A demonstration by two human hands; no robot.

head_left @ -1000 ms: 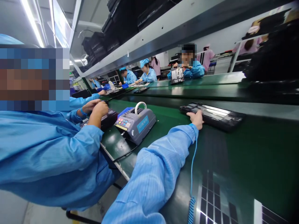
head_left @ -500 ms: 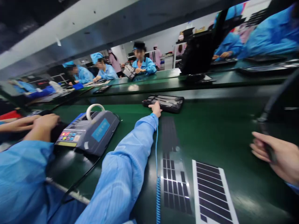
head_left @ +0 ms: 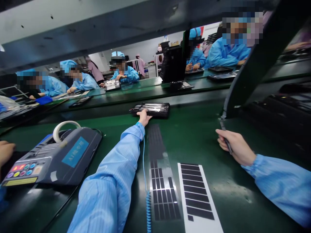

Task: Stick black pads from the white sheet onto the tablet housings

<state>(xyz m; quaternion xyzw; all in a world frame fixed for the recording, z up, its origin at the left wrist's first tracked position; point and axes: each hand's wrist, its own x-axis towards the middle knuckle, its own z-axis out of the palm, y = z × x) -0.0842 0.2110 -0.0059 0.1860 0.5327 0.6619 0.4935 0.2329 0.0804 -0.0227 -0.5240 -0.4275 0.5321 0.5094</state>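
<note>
With my left arm stretched far forward, my left hand (head_left: 144, 117) grips the near edge of a flat black electronic device (head_left: 157, 109), thumb on top. Silvery strips run across the device's upper face. A blue coiled cord (head_left: 148, 207) runs down from my left wrist. On the right, my right hand (head_left: 236, 147) is closed around a slim dark tool (head_left: 226, 142) whose exact kind I cannot make out. Between my arms lie a clear sheet of black adhesive pieces (head_left: 164, 194) and a white sheet with black strips (head_left: 197, 191).
A grey tape dispenser (head_left: 85, 142) with a roll of tape (head_left: 63, 127) stands at the left, beside another person's hand (head_left: 6, 151). A dark slanted post (head_left: 252, 64) rises at the right, near stacked black items (head_left: 279, 113). Across the line, several people in blue work.
My view has swung to the right, so the bench things appear farther left. My left hand stays on the device. More of my right arm shows, the slim tool still in hand.
</note>
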